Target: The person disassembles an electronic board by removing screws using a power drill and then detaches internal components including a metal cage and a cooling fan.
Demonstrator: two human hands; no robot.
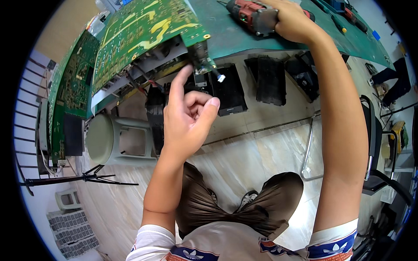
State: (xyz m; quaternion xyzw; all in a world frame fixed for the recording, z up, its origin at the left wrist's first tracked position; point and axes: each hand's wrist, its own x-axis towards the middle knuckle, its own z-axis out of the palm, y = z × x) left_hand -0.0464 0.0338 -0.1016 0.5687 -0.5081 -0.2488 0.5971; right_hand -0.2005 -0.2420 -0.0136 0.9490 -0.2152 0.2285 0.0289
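My left hand (187,115) is raised in front of a large green circuit board (152,32), which overhangs the near edge of the bench. Its index finger points up close to the board's underside, the thumb stands out, and the other fingers curl loosely around nothing. A short cable with a white connector (221,78) dangles from the board's corner, just past that hand. Over the bench at the top, my right hand (294,21) is closed around a red and black cordless drill (252,17). Some of its fingers are hidden.
A green mat (209,39) covers the bench, with a green-handled screwdriver (337,21) at the right. Another circuit board (72,82) stands at the left. Black panels (270,80) lie below the bench edge. A grey stool (102,139) and a black chair (372,143) flank me.
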